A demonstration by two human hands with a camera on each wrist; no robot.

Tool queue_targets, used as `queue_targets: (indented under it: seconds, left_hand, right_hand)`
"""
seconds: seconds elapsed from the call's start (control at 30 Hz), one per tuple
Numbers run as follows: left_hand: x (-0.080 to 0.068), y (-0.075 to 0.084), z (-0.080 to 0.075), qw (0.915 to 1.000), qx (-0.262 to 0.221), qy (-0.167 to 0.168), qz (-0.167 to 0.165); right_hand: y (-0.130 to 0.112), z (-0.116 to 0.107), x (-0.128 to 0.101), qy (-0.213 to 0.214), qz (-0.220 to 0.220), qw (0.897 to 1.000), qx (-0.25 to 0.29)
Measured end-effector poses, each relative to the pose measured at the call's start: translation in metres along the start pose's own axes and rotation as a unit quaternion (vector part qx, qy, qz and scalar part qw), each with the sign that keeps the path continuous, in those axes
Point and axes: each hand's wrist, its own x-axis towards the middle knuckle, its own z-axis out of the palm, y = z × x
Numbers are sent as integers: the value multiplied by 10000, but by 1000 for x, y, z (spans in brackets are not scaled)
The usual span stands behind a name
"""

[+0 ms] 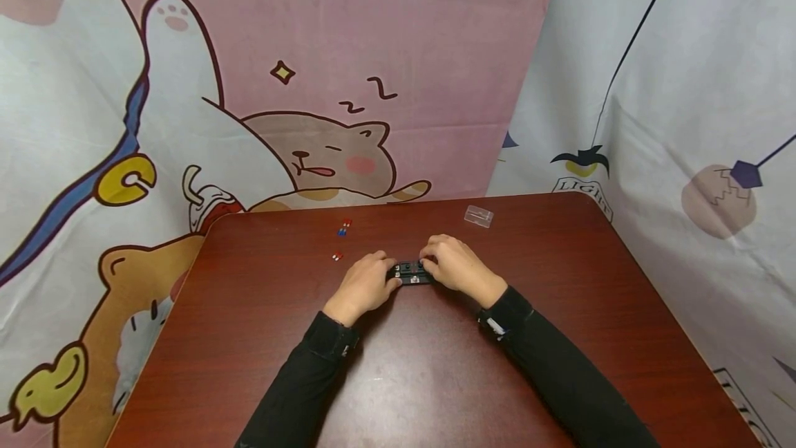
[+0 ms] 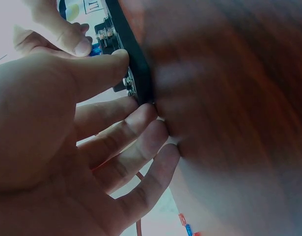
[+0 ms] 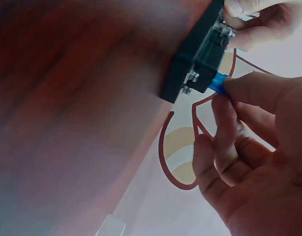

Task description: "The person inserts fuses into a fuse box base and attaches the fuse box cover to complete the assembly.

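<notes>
On the table is a black fuse block point(image 1: 412, 273) with metal screw terminals along its sides. My left hand point(image 1: 367, 283) grips its left end, thumb on the near side and fingertips at the far side, as the left wrist view shows. The right hand point(image 1: 460, 267) is at the block's other end. There its thumb and index finger pinch a small translucent blue blade fuse point(image 3: 218, 83), which sits against the top of the block. The fuse's lower end is hidden at the block.
Beyond the left hand lie small red and blue pieces point(image 1: 343, 231) and a red-and-white piece point(image 1: 338, 256). A clear plastic cover point(image 1: 478, 216) rests near the back edge of the brown table point(image 1: 560, 282). Printed cloth hangs behind.
</notes>
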Motion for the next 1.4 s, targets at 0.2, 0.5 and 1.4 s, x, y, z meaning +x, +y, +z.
queue_targets:
  seconds: [0.2, 0.5, 1.4]
  left_hand:
    - [0, 2, -1, 10000, -4, -67, -15]
    - [-1, 1, 0, 10000, 10, -18, 27]
    - [-1, 2, 0, 10000, -40, 47, 18]
  right_hand:
    - [-1, -2, 1, -139, 59, 9999, 42]
    - [-4, -7, 7, -402, -88, 9988, -250]
    - [-6, -9, 10, -526, 12, 9985, -169]
